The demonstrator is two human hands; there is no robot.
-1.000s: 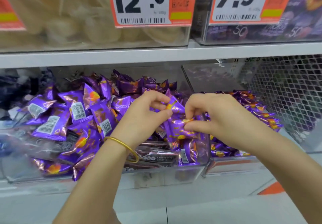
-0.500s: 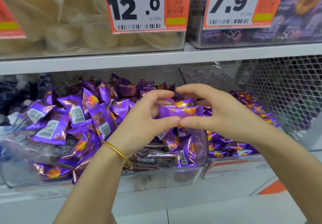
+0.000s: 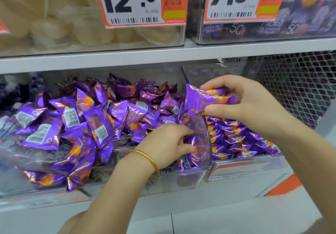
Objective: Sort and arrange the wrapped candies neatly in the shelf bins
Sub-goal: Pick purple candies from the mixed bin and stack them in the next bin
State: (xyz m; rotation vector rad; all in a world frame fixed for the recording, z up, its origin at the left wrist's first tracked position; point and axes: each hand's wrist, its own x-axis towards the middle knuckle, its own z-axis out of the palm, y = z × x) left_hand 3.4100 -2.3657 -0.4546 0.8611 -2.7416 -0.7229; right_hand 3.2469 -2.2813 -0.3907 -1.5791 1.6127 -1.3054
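Purple foil-wrapped candies [image 3: 94, 124] lie heaped in the clear left bin [image 3: 189, 181] on the lower shelf. More of them lie in flatter rows in the right bin [image 3: 241, 166]. My right hand [image 3: 254, 106] holds a small stack of purple candies [image 3: 205, 101] above the clear divider [image 3: 201, 137] between the bins, thumb under, fingers over. My left hand [image 3: 167, 146], with a gold bangle at the wrist, reaches down into the left bin's right corner, and its fingers curl around a candy [image 3: 190, 142] there.
The shelf above [image 3: 127, 57] carries bins of pale snacks [image 3: 72, 24] and dark purple packs [image 3: 272, 28] with price tags 12.0 and 7.9. A wire mesh panel [image 3: 300, 88] stands behind the right bin. Dark packets [image 3: 16, 92] lie at the far left.
Both hands held one bundle of candies together at the divider. Now my right hand alone holds it, moved right and up, and my left hand has dropped into the left bin.
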